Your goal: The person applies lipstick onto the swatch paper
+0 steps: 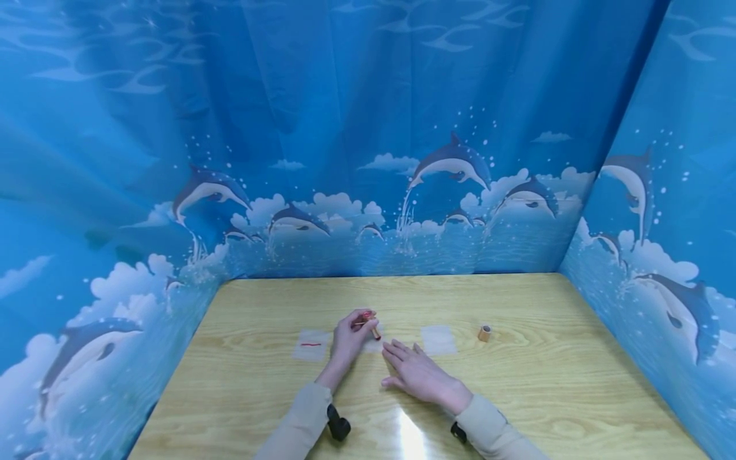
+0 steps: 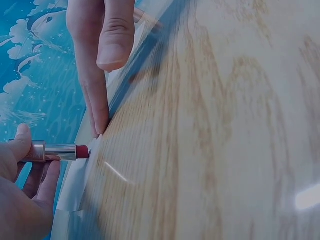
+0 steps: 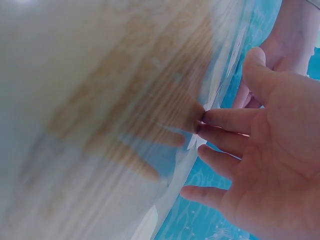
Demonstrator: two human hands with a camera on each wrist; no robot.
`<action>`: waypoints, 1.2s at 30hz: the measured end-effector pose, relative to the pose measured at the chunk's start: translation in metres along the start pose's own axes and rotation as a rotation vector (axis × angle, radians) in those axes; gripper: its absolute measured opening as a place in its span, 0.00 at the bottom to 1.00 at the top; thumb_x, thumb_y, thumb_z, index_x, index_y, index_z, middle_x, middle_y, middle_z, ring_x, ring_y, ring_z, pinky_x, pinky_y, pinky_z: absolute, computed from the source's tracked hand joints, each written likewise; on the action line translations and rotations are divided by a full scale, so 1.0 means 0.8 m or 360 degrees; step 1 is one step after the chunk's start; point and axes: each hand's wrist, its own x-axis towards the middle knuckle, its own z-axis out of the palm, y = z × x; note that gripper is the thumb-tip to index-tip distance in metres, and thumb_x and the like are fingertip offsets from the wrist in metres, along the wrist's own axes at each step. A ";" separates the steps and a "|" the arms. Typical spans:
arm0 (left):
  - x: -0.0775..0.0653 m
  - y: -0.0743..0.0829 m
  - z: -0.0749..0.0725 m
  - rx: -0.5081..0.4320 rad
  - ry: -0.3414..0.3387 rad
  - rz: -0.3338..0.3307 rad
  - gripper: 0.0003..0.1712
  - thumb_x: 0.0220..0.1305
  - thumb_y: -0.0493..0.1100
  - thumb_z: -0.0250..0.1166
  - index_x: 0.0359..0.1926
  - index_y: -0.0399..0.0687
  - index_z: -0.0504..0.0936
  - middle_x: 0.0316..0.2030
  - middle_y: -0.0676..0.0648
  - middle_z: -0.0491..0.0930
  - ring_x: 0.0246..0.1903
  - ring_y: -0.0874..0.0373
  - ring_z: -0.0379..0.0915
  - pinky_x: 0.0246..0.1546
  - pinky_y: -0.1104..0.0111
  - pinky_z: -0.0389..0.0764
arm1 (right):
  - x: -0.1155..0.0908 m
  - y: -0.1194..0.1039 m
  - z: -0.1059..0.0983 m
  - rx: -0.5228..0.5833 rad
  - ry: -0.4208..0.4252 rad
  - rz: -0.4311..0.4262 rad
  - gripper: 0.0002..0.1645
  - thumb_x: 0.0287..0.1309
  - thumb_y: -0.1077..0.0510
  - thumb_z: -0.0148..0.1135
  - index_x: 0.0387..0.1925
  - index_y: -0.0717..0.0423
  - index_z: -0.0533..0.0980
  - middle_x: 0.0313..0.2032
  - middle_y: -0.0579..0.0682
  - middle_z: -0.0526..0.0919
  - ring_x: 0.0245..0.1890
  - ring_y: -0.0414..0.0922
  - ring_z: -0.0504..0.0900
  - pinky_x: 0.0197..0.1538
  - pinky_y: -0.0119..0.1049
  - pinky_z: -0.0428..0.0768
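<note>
My left hand pinches an uncapped lipstick between thumb and fingers. The lipstick has a shiny metallic tube, and its red tip points down close over the middle sheet of thin white paper. Beside it, my right hand reaches in with fingers extended and spread. Its foremost fingertips press at the edge of that middle sheet, and nothing is in its grasp. Part of the sheet is hidden behind the left hand.
Left of the hands lies a white paper square with a red stroke across it. Another white square lies to the right. Beyond that stands a small copper-coloured cap. A blue dolphin-print curtain borders the wooden table.
</note>
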 end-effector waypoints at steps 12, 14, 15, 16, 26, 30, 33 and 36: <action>-0.001 0.001 -0.006 0.0017 0.0009 0.0013 0.15 0.67 0.42 0.70 0.52 0.45 0.86 0.47 0.45 0.87 0.47 0.51 0.83 0.49 0.62 0.86 | 0.001 0.000 0.000 0.0013 -0.0004 -0.0006 0.42 0.71 0.38 0.54 0.73 0.63 0.63 0.74 0.60 0.63 0.75 0.58 0.60 0.72 0.67 0.61; -0.002 0.001 -0.008 0.0032 0.0016 0.0007 0.14 0.67 0.43 0.70 0.52 0.46 0.86 0.47 0.45 0.87 0.47 0.51 0.83 0.50 0.61 0.85 | 0.001 0.001 0.001 0.0010 -0.0006 -0.0006 0.43 0.71 0.38 0.54 0.73 0.63 0.63 0.74 0.60 0.63 0.75 0.58 0.60 0.72 0.67 0.60; -0.002 0.001 -0.008 0.0043 0.0019 0.0004 0.14 0.67 0.43 0.70 0.52 0.47 0.86 0.48 0.45 0.87 0.47 0.51 0.83 0.51 0.61 0.85 | 0.001 0.001 0.001 0.0008 -0.0005 -0.0007 0.43 0.71 0.38 0.54 0.73 0.63 0.63 0.74 0.60 0.63 0.75 0.58 0.60 0.72 0.67 0.61; -0.002 0.001 -0.009 0.0054 0.0023 0.0000 0.14 0.67 0.43 0.69 0.53 0.47 0.86 0.48 0.45 0.87 0.47 0.52 0.83 0.51 0.60 0.85 | 0.001 0.001 0.001 0.0007 -0.0004 -0.0008 0.43 0.71 0.38 0.55 0.73 0.63 0.63 0.74 0.60 0.63 0.75 0.58 0.60 0.72 0.67 0.61; -0.003 0.000 -0.013 0.0053 0.0036 0.0013 0.15 0.67 0.44 0.70 0.53 0.45 0.85 0.48 0.45 0.87 0.48 0.51 0.83 0.54 0.58 0.84 | 0.001 -0.001 -0.001 0.0023 0.0001 -0.0009 0.42 0.71 0.39 0.55 0.72 0.64 0.64 0.74 0.60 0.63 0.75 0.59 0.60 0.72 0.67 0.60; -0.004 0.000 -0.015 0.0043 0.0041 0.0015 0.15 0.66 0.44 0.70 0.52 0.45 0.86 0.48 0.45 0.87 0.48 0.51 0.83 0.53 0.58 0.85 | 0.000 -0.002 -0.002 0.0015 0.0005 -0.0011 0.42 0.71 0.39 0.56 0.72 0.64 0.64 0.74 0.61 0.64 0.74 0.59 0.60 0.72 0.67 0.61; -0.004 -0.001 -0.016 0.0059 0.0046 0.0010 0.15 0.66 0.44 0.70 0.52 0.45 0.86 0.47 0.45 0.87 0.47 0.51 0.83 0.52 0.59 0.85 | -0.001 -0.002 -0.001 0.0011 0.0004 -0.0010 0.42 0.71 0.39 0.55 0.72 0.64 0.64 0.74 0.60 0.63 0.75 0.59 0.60 0.72 0.67 0.60; -0.004 0.000 -0.017 0.0068 0.0053 -0.0013 0.16 0.66 0.44 0.70 0.53 0.46 0.86 0.47 0.46 0.87 0.47 0.51 0.83 0.52 0.58 0.85 | -0.001 -0.001 -0.001 0.0006 0.0007 -0.0015 0.42 0.71 0.39 0.55 0.72 0.64 0.64 0.73 0.61 0.64 0.74 0.59 0.61 0.72 0.68 0.61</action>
